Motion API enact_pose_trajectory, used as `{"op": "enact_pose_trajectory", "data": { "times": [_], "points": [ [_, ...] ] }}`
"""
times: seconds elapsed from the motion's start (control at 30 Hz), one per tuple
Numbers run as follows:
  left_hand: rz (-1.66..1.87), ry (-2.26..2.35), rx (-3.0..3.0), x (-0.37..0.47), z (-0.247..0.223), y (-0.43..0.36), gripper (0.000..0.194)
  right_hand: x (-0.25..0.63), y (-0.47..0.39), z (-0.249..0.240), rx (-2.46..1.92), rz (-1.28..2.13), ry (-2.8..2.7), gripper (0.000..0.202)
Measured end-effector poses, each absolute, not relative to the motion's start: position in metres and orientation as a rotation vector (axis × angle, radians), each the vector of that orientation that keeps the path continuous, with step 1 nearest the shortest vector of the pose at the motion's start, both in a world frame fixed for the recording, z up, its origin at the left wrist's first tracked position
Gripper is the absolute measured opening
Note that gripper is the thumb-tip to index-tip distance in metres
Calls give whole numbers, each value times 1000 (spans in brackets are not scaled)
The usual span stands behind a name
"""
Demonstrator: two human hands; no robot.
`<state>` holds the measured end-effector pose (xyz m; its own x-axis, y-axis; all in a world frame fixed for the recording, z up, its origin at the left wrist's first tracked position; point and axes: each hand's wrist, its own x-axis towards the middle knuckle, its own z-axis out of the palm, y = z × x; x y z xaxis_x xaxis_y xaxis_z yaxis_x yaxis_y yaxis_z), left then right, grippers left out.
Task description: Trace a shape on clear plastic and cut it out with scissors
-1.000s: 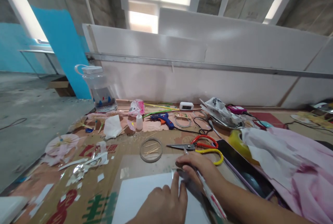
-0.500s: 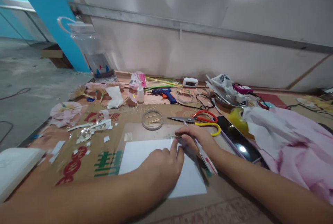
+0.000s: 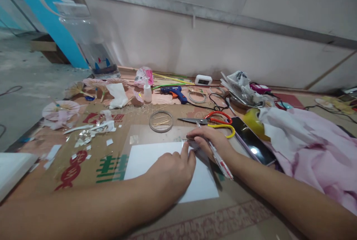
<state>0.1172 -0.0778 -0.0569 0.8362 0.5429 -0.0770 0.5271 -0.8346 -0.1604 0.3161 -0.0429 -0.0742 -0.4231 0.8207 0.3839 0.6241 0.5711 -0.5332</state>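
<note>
A white sheet of paper (image 3: 145, 158) lies on a clear sheet over the cardboard. My left hand (image 3: 173, 171) rests on the paper, its fingers curled and its index finger and thumb close together at the top edge. A small shiny piece (image 3: 183, 142) shows by that fingertip; its kind is unclear. My right hand (image 3: 213, 143) touches the same spot with its fingertips, closed around a clear pen (image 3: 219, 160) with red marks that slants across it. Scissors (image 3: 206, 121) with one red and one yellow handle lie just beyond. Left of them, a grey ring (image 3: 150, 123) surrounds several toothpicks (image 3: 162, 122).
A phone (image 3: 252, 141) and pink-white cloth (image 3: 304, 147) lie at right. Behind are a blue glue gun (image 3: 175, 93), a small bottle (image 3: 147, 93) and a white device (image 3: 203, 80). Paper scraps (image 3: 109, 142) and a large water bottle (image 3: 95, 46) are at left.
The whole view has shifted, so the things on the table sit slightly higher and further left. Both hands keep nearly the same pose at the paper's top edge.
</note>
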Motion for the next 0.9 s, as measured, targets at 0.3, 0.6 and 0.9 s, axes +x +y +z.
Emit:
{"op": "enact_pose_trajectory", "data": {
  "times": [0.3,0.6,0.9],
  "points": [
    [228,-866,-2927,119,-51,-76,49,316,-43,-75,-1163,432,-2193,23],
    [236,-847,-2921,118,-51,-76,50,315,-44,-74,-1175,420,-2190,23],
    [241,-843,-2902,118,-53,-77,50,315,-42,-76,-1169,417,-2179,21]
  ]
}}
